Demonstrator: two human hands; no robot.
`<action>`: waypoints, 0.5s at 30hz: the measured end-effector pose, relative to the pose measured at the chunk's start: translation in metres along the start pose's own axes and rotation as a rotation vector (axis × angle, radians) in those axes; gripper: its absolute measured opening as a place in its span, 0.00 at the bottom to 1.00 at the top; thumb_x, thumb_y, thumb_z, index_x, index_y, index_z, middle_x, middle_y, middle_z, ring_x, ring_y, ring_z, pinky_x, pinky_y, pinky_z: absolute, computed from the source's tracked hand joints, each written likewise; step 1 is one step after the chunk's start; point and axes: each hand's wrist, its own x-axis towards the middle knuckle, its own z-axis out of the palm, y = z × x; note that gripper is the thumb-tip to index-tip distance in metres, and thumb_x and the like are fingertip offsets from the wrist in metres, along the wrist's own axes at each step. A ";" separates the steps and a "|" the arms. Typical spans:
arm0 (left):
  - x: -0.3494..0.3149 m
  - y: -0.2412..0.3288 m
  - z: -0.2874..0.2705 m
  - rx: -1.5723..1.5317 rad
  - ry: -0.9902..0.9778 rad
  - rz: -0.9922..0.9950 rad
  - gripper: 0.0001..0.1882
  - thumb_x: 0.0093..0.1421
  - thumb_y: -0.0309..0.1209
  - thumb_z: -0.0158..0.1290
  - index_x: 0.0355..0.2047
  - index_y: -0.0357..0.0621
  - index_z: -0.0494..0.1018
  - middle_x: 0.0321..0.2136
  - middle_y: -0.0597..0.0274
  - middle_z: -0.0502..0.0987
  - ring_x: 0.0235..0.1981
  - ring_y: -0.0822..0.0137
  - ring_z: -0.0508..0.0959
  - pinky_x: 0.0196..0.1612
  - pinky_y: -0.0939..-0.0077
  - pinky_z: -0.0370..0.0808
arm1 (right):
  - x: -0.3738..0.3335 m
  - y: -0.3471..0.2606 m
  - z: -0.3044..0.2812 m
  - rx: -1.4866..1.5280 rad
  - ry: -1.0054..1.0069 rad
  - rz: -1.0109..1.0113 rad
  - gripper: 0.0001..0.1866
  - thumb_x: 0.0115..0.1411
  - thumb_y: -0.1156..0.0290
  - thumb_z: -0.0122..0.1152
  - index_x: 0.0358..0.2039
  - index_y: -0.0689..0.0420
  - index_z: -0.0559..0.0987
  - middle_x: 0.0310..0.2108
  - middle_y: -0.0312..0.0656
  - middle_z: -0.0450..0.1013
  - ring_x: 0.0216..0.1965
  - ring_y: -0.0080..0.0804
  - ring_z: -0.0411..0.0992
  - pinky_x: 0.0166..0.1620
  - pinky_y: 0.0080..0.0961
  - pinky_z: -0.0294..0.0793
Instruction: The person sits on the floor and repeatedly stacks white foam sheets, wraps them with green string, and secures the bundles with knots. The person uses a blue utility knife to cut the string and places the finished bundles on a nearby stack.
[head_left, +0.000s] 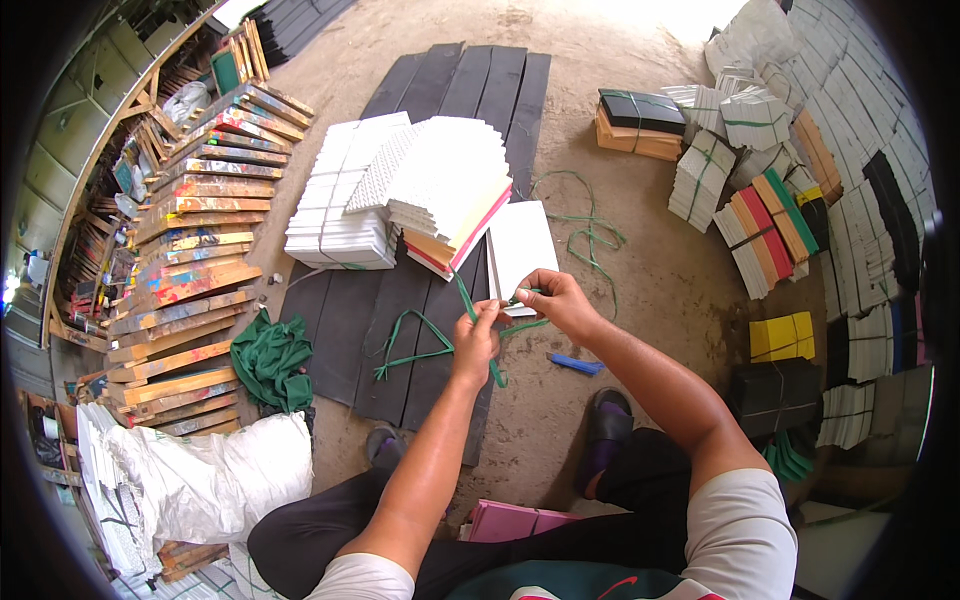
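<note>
My left hand (474,342) is closed in a pinch on a green plastic twine (414,349). Just right of it, my right hand (556,299) pinches the same twine, and the fingertips of both hands almost meet. Loops of it hang below my left hand, and one strand runs up toward a stack of sheets (450,180) in white, yellow and red. Under my hands lies a small block of white sheets (519,243). A white stack tied with a band (345,200) stands to the left.
Dark planks (340,325) lie beneath the stacks. More twine (590,238) trails over the floor on the right, above a blue cutter-like tool (575,363). Paint-stained wooden frames (205,205) line the left, beside a green cloth (272,360). Tied bundles (755,240) stand at right.
</note>
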 end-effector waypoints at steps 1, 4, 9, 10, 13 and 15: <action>-0.004 0.004 0.008 -0.031 -0.017 -0.004 0.15 0.74 0.40 0.52 0.42 0.40 0.79 0.29 0.69 0.80 0.15 0.87 0.62 0.17 0.84 0.55 | -0.001 0.000 0.002 0.050 0.002 0.027 0.13 0.69 0.64 0.67 0.42 0.62 0.80 0.35 0.39 0.78 0.38 0.23 0.74 0.41 0.26 0.77; -0.003 0.001 0.016 -0.027 -0.004 -0.003 0.12 0.74 0.40 0.53 0.43 0.45 0.77 0.25 0.72 0.75 0.12 0.86 0.58 0.15 0.84 0.51 | -0.001 0.007 0.008 0.136 -0.042 0.033 0.13 0.67 0.64 0.69 0.41 0.62 0.80 0.35 0.39 0.79 0.38 0.23 0.76 0.38 0.25 0.78; 0.003 -0.001 0.011 -0.051 0.072 0.041 0.09 0.72 0.36 0.58 0.38 0.45 0.78 0.19 0.78 0.68 0.13 0.85 0.58 0.16 0.82 0.50 | 0.001 0.016 0.006 -0.330 -0.069 -0.166 0.14 0.67 0.64 0.70 0.42 0.62 0.80 0.36 0.38 0.79 0.38 0.27 0.76 0.40 0.32 0.78; 0.004 -0.001 0.009 0.024 0.116 0.065 0.10 0.71 0.36 0.59 0.35 0.44 0.79 0.17 0.79 0.67 0.13 0.85 0.57 0.16 0.82 0.50 | 0.001 0.011 0.007 -0.528 -0.077 -0.229 0.14 0.67 0.64 0.70 0.42 0.62 0.80 0.36 0.38 0.80 0.39 0.27 0.76 0.41 0.33 0.78; 0.009 -0.010 -0.001 0.079 0.162 0.115 0.11 0.71 0.35 0.59 0.36 0.40 0.82 0.21 0.78 0.71 0.16 0.85 0.58 0.18 0.81 0.49 | 0.002 0.011 0.009 -0.424 -0.112 -0.241 0.13 0.68 0.63 0.68 0.41 0.62 0.81 0.37 0.35 0.79 0.41 0.29 0.76 0.45 0.35 0.77; 0.007 -0.008 -0.003 -0.018 0.153 -0.013 0.12 0.70 0.36 0.60 0.35 0.39 0.81 0.18 0.76 0.71 0.13 0.85 0.56 0.16 0.80 0.49 | 0.003 0.017 0.012 -0.026 -0.120 -0.198 0.12 0.68 0.62 0.68 0.40 0.58 0.81 0.37 0.32 0.78 0.40 0.24 0.74 0.45 0.30 0.75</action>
